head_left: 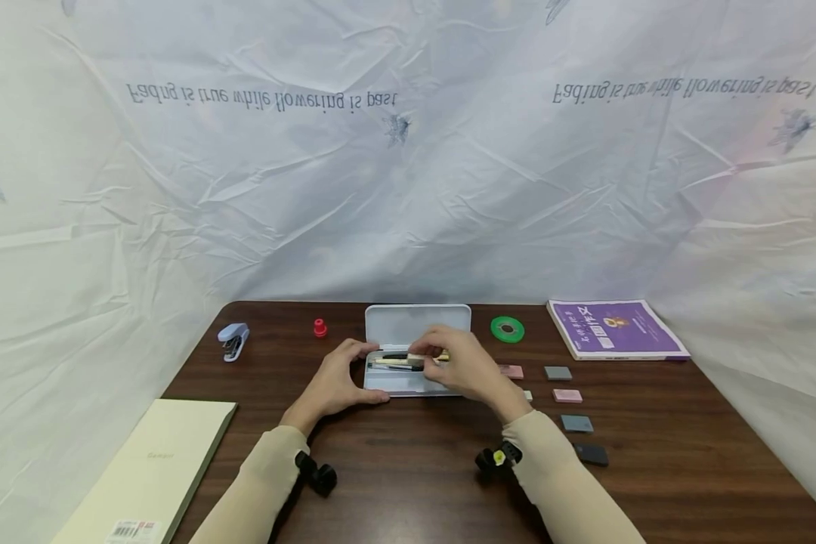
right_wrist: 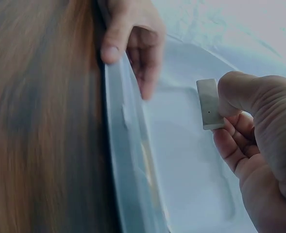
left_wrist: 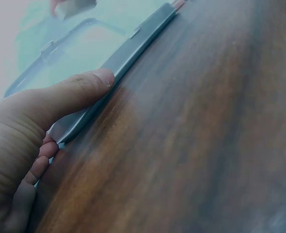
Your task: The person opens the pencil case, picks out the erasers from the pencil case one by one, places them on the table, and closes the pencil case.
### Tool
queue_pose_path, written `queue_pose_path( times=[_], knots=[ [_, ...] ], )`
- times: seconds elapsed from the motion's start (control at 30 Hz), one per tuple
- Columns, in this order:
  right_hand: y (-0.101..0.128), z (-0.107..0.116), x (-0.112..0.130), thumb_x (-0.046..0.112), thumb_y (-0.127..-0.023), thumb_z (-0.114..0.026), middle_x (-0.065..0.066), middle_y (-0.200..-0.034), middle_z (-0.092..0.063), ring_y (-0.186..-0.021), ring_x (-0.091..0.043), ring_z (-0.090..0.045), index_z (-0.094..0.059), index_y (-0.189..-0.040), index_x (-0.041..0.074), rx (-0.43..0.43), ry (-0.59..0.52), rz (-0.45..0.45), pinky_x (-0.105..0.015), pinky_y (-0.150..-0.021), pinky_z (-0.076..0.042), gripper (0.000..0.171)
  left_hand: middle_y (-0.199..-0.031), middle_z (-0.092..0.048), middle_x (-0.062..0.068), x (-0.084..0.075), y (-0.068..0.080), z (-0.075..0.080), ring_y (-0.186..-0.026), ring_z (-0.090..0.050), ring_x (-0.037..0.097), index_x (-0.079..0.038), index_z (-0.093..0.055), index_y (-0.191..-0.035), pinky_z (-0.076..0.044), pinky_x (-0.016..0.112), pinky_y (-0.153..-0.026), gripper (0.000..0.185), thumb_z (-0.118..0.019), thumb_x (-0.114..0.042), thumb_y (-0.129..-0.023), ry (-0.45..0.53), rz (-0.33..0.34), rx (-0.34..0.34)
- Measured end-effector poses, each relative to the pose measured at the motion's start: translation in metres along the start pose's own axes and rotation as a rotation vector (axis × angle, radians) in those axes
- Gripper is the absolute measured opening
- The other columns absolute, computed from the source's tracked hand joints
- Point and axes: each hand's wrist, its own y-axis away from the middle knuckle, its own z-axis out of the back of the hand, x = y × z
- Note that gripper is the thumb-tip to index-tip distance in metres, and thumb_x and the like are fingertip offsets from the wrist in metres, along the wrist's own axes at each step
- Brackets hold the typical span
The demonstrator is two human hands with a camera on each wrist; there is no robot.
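Note:
An open, light-coloured pencil case (head_left: pixel 418 319) lies on the table with its lid raised at the back. Several pens (head_left: pixel 396 363) lie in its tray. My left hand (head_left: pixel 336 379) grips the left end of the case; in the left wrist view, its thumb (left_wrist: pixel 87 87) presses the front wall while fingers curl behind the corner. Over the right part of the case, my right hand (head_left: pixel 461 363) pinches a whitish eraser (right_wrist: pixel 210 104) between thumb and fingers. That hand covers part of the tray in the head view.
Right of the case are a pink eraser (head_left: pixel 567 395), grey erasers (head_left: pixel 576 423), a dark block (head_left: pixel 591 454), green tape (head_left: pixel 507 329) and a purple book (head_left: pixel 615 330). Leftward stand a red stamp-like piece (head_left: pixel 320 328), a stapler (head_left: pixel 233 341) and a cream notebook (head_left: pixel 149 461).

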Motion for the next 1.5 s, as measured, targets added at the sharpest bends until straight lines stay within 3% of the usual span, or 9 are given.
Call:
queue_pose_path(
  times=[0.1,0.43,0.7,0.97,1.23,1.5],
  knots=[
    [0.012,0.016,-0.002,-0.005,-0.096,-0.076,0.005,-0.11,-0.075,-0.091,-0.008,-0.066,-0.083,-0.115,0.015,-0.039,0.026,0.022,-0.045,-0.081,-0.062,0.028,-0.142,-0.065,0.003,0.0,0.0,0.0,-0.13,-0.062,0.025,-0.019,-0.066,-0.154,-0.051,0.054,-0.114,0.096,-0.106,-0.051,-0.073,-0.003,0.001,-0.001],
    [0.061,0.065,-0.005,-0.012,-0.09,-0.074,0.007,-0.106,-0.071,-0.09,-0.008,-0.065,-0.082,-0.115,0.016,-0.134,0.09,-0.027,-0.029,-0.075,-0.062,0.038,-0.141,-0.065,0.002,0.001,0.002,0.002,-0.13,-0.062,0.026,-0.019,-0.067,-0.153,-0.051,0.055,-0.114,0.097,-0.106,-0.052,-0.071,-0.01,0.003,-0.009],
    [0.099,0.086,-0.005,-0.014,-0.087,-0.078,0.011,-0.105,-0.07,-0.083,-0.005,-0.059,-0.079,-0.116,0.02,-0.158,0.177,-0.025,-0.025,-0.07,-0.053,0.045,-0.142,-0.065,0.002,0.001,0.003,0.002,-0.13,-0.062,0.027,-0.018,-0.067,-0.153,-0.051,0.055,-0.114,0.096,-0.106,-0.051,-0.072,-0.013,0.011,-0.013],
    [0.142,0.085,-0.006,-0.018,-0.082,-0.079,0.015,-0.105,-0.071,-0.084,-0.002,-0.062,-0.079,-0.112,0.022,-0.147,0.174,-0.065,-0.023,-0.071,-0.055,0.049,-0.143,-0.065,0.002,0.0,0.001,0.0,-0.13,-0.062,0.026,-0.018,-0.066,-0.153,-0.052,0.054,-0.114,0.095,-0.106,-0.051,-0.073,-0.017,0.007,-0.004],
    [0.178,0.073,-0.01,-0.019,-0.077,-0.08,0.017,-0.102,-0.069,-0.086,0.001,-0.06,-0.077,-0.107,0.025,-0.105,0.173,-0.048,-0.025,-0.07,-0.055,0.054,-0.142,-0.065,0.003,0.0,0.001,-0.001,-0.13,-0.062,0.026,-0.017,-0.066,-0.153,-0.052,0.055,-0.113,0.095,-0.105,-0.051,-0.073,-0.008,-0.007,-0.003],
    [0.191,0.064,-0.012,-0.02,-0.076,-0.079,0.017,-0.099,-0.066,-0.081,0.003,-0.057,-0.075,-0.105,0.027,-0.061,0.129,-0.054,-0.023,-0.065,-0.052,0.056,-0.143,-0.065,0.004,-0.001,0.002,0.0,-0.128,-0.062,0.025,-0.018,-0.066,-0.154,-0.052,0.054,-0.113,0.095,-0.105,-0.052,-0.074,-0.019,0.001,0.0]
  ],
)
